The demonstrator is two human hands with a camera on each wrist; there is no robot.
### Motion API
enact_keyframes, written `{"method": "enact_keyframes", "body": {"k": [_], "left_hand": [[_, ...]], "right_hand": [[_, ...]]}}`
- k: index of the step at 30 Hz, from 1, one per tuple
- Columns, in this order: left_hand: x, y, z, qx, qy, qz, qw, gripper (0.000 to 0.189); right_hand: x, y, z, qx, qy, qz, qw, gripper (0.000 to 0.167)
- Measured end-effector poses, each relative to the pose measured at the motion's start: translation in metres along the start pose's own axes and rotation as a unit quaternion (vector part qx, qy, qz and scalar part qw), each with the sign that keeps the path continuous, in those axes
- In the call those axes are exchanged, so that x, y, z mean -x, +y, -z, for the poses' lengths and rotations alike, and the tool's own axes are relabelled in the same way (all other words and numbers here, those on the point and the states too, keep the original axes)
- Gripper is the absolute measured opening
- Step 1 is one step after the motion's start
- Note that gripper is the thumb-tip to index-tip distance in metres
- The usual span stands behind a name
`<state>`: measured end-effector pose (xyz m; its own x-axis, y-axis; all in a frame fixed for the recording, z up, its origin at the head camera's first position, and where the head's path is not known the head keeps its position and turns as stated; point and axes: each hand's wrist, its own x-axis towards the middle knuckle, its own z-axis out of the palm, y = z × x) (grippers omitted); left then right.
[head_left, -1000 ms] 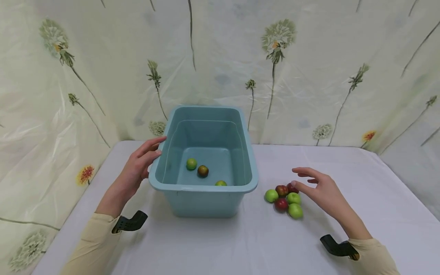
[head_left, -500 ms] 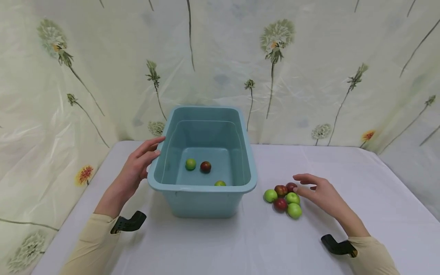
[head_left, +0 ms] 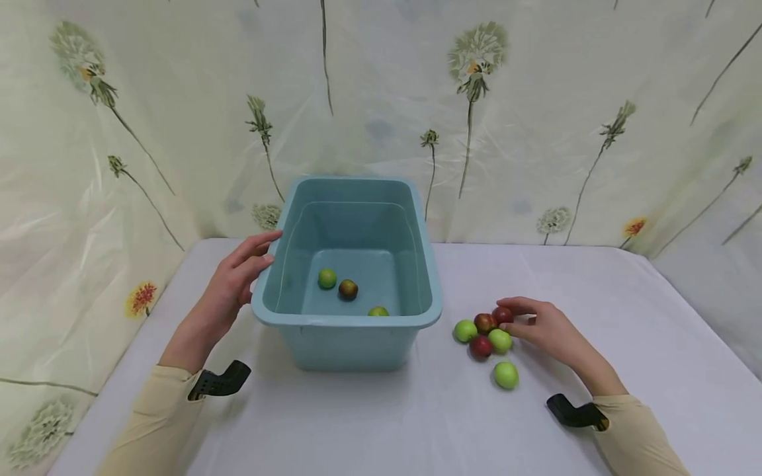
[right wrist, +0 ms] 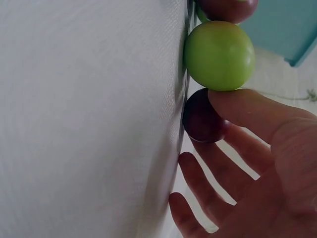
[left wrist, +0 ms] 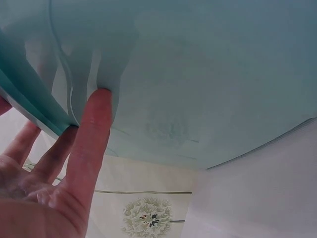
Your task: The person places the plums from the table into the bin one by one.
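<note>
Head view: on the counter [head_left: 440,416], the right hand [head_left: 550,330] pinches a red fruit [head_left: 503,314] between thumb and curved fingers, beside a green fruit [head_left: 500,342]; the left hand [head_left: 229,285], fingers nearly straight, touches the tub [head_left: 351,344]. A straight lift should spare its neighbour.

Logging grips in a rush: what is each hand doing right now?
Left hand: open, touching the blue basin at its rim.
Right hand: closed, pinching a dark red fruit.
</note>
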<state>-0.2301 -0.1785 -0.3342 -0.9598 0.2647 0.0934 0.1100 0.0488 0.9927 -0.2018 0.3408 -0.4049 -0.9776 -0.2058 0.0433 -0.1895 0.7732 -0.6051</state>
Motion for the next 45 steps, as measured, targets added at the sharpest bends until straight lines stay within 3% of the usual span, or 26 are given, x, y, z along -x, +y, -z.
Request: {"method": "enact_keyframes", "body": {"k": [16, 34, 45], "left_hand": [[-0.001, -0.002, 0.002, -0.007, -0.002, -0.004, 1.0, 0.047], [-0.001, -0.002, 0.003, 0.0, -0.005, -0.004, 1.0, 0.047], [-0.001, -0.003, 0.002, 0.002, -0.004, -0.005, 1.0, 0.048]], "right_hand": [[0.001, -0.004, 0.006, -0.002, 0.015, -0.008, 0.9999, 0.045], [0.002, -0.038, 0.011, -0.003, 0.095, 0.007, 0.9954, 0.045], [-0.018, -0.062, 0.01, -0.022, 0.117, 0.027, 0.9925, 0.046]]}}
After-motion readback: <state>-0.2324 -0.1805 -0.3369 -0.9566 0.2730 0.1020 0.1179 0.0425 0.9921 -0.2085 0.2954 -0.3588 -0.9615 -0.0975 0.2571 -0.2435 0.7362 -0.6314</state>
